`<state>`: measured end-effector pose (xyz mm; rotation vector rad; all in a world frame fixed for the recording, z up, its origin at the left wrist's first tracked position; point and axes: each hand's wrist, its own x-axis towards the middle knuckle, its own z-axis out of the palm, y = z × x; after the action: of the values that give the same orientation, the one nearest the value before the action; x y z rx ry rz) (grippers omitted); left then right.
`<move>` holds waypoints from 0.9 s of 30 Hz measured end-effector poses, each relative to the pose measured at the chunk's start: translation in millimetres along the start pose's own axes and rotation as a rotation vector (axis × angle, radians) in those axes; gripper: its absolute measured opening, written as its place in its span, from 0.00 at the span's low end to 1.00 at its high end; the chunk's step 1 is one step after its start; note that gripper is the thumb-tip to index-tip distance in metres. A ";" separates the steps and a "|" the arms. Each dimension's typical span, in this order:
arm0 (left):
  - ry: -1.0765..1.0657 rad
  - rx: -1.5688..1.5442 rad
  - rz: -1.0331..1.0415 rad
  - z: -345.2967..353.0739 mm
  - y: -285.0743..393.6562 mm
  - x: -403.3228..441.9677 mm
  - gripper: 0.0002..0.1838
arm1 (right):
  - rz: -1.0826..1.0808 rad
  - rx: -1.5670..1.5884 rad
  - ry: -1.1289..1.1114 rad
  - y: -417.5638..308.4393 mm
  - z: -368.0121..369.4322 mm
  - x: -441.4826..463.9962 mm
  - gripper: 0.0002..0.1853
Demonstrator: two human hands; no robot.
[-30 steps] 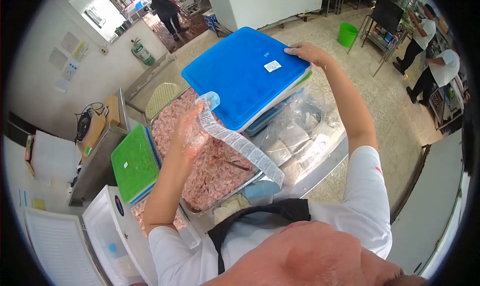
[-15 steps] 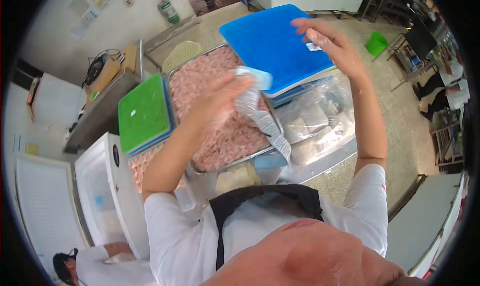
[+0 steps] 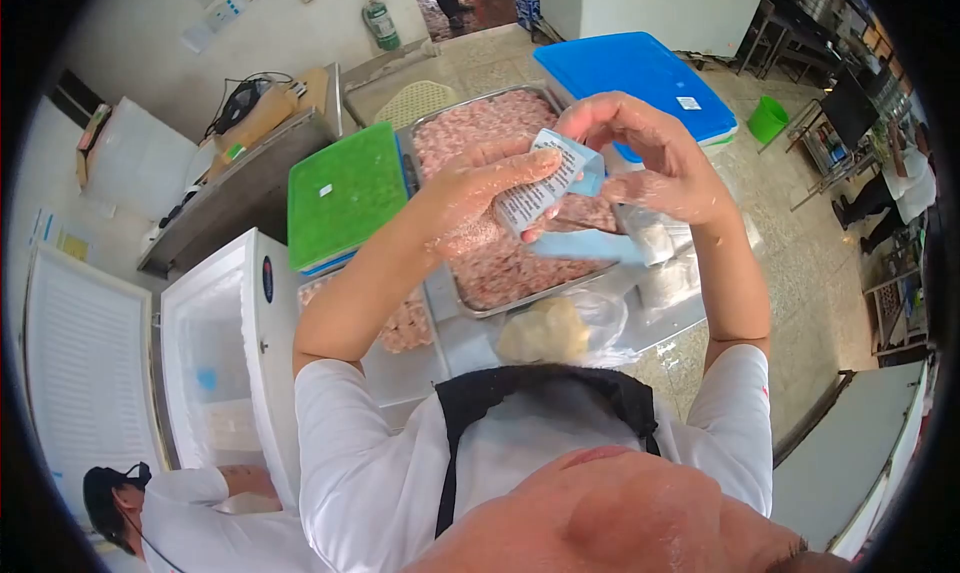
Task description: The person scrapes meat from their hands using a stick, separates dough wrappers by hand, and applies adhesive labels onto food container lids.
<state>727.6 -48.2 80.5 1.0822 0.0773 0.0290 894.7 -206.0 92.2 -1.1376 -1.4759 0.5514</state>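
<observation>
A strip of printed labels (image 3: pixel 540 195) with pale blue backing is held in my left hand (image 3: pixel 475 198), its thumb pressed over the printed face. The loose tail of the strip hangs to the right, blurred. My right hand (image 3: pixel 665 158) is curled at the strip's right edge, fingers at the top and thumb by the blue backing. Beneath both hands lies a metal tray (image 3: pixel 540 303) filled with pink ground meat (image 3: pixel 480 133). To the right, a blue lid (image 3: pixel 630 73) covers a container and bears a small white label (image 3: pixel 688 103).
A green-lidded container (image 3: pixel 345 193) stands left of the tray, with more meat (image 3: pixel 400 323) below it. Plastic bags with pale contents (image 3: pixel 550 331) lie near my body. An open white freezer (image 3: pixel 225 353) and a person in white (image 3: pixel 200 518) are at lower left.
My right hand has come from above the blue lid to the label strip in my left hand. The view has shifted, and a label shows on the lid.
</observation>
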 end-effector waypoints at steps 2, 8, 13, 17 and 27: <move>-0.004 -0.035 -0.036 -9.3 11.4 -29.6 0.14 | -0.239 -0.222 0.009 5.6 26.0 13.6 0.14; 0.065 0.067 -0.028 -45.8 25.8 -122.4 0.16 | -0.366 -0.621 0.304 -6.1 104.9 38.9 0.07; 0.120 0.172 0.005 -80.0 27.5 -173.9 0.16 | -0.214 -0.325 0.045 7.6 139.7 55.6 0.13; 0.202 0.148 0.035 -106.9 21.6 -196.2 0.17 | -0.190 -0.222 0.116 2.2 167.9 68.2 0.14; 0.247 0.195 0.108 -140.3 23.5 -220.1 0.17 | -0.378 -0.676 -0.005 3.9 237.3 99.3 0.11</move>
<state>497.8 72.8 46.5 1.2732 0.2482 0.2572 684.6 -58.3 76.4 -1.3058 -1.8894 -0.2333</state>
